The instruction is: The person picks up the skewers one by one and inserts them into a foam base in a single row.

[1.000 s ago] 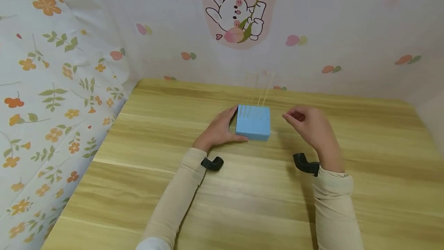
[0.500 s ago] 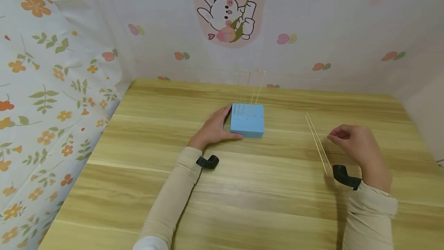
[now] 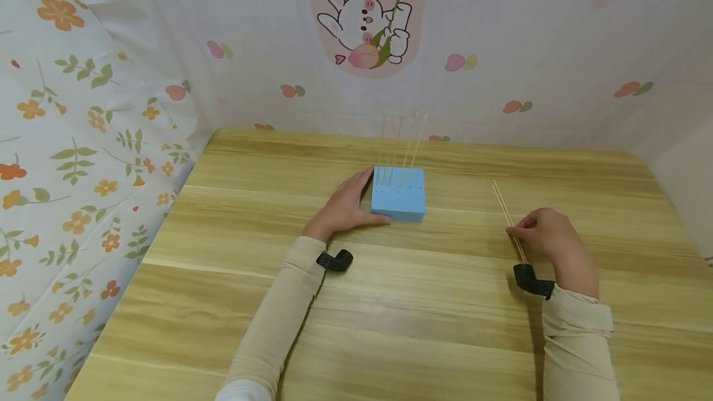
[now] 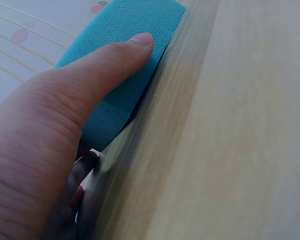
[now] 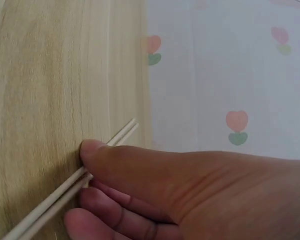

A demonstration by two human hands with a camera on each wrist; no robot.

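A light blue foam block [image 3: 398, 204] sits on the wooden table with several thin wooden sticks [image 3: 419, 141] standing up from its top. My left hand [image 3: 344, 208] holds the block from the left, thumb along the near face and fingers at the far side. In the left wrist view, the thumb [image 4: 110, 61] presses the block's side. To the right, two more thin wooden sticks [image 5: 45, 205] lie side by side on the table. My right hand [image 3: 551, 239] pinches at these sticks, its thumb [image 5: 115, 162] over them and the fingers below.
Small holes dot the block's top. A white cloth [image 3: 250, 79] with a rabbit print hangs behind the table's far edge, and a flowered cloth [image 3: 128, 203] hangs on the left. Black camera mounts [image 3: 336, 260] sit at both wrists.
My right hand has moved away from the block, rightward and toward me, then slightly back left onto the two lying sticks. My left hand keeps its hold on the block.
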